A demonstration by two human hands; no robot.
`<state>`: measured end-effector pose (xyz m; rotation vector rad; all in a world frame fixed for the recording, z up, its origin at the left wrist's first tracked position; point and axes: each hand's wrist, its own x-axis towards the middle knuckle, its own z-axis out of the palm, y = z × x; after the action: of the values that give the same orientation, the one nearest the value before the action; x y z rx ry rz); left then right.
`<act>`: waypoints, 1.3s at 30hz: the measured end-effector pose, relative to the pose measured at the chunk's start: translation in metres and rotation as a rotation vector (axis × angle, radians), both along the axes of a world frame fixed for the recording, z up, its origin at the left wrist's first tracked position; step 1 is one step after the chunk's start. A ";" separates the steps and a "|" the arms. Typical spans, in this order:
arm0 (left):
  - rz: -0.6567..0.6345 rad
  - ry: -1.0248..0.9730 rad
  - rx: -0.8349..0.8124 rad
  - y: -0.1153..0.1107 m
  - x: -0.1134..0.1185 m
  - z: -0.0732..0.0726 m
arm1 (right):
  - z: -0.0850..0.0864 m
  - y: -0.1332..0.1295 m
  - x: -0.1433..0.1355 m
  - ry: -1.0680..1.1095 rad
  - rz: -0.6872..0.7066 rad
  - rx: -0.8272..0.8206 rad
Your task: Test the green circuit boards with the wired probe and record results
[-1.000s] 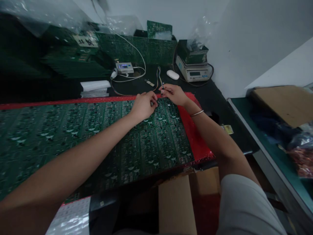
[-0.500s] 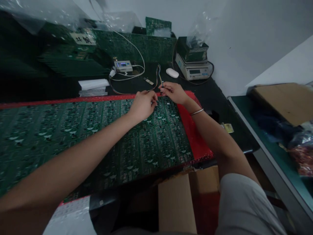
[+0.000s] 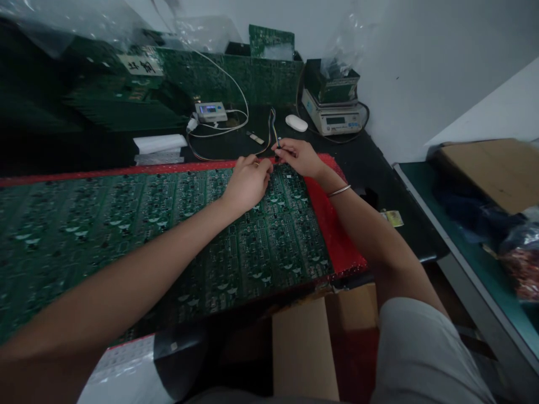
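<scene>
Between the thumb and fingers of my right hand [image 3: 298,157] is the black plug at the end of a thin multicoloured wire cable [image 3: 272,120]. It points down at the far edge of the circuit boards [image 3: 261,235], which lie in rows before me. Whether the plug touches a board, I cannot tell. Just left of it, my left hand [image 3: 248,182] rests on the boards' far edge with bent, slightly parted fingers. Its fingertips are partly hidden, and nothing shows in its grasp. The cable runs back left toward a small white device [image 3: 211,111] with a lit screen.
Red bubble wrap [image 3: 337,241] lies under the boards. Behind them are a white mouse [image 3: 296,123], a small stick-like item [image 3: 255,138], white packets [image 3: 160,144] and a scale [image 3: 337,120] bearing a box. Stacked green boards [image 3: 189,78] line the wall.
My left hand has shifted slightly and its fingers have spread a little onto the boards' edge. My right hand keeps its pinch on the plug, slightly lower against the boards.
</scene>
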<state>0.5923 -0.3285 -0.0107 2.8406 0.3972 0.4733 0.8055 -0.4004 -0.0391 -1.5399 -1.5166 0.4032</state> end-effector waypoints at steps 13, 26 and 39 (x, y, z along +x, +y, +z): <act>0.023 -0.031 -0.031 0.002 0.003 0.000 | 0.002 -0.001 0.001 -0.058 0.018 0.012; -0.049 0.001 0.233 -0.004 -0.021 -0.005 | 0.005 -0.003 0.000 -0.074 0.016 0.008; -0.052 0.057 0.220 -0.004 -0.022 -0.003 | 0.003 -0.003 -0.004 -0.131 0.036 0.021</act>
<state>0.5702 -0.3323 -0.0138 3.0742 0.2975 0.4524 0.8011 -0.4030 -0.0365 -1.5501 -1.6466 0.3111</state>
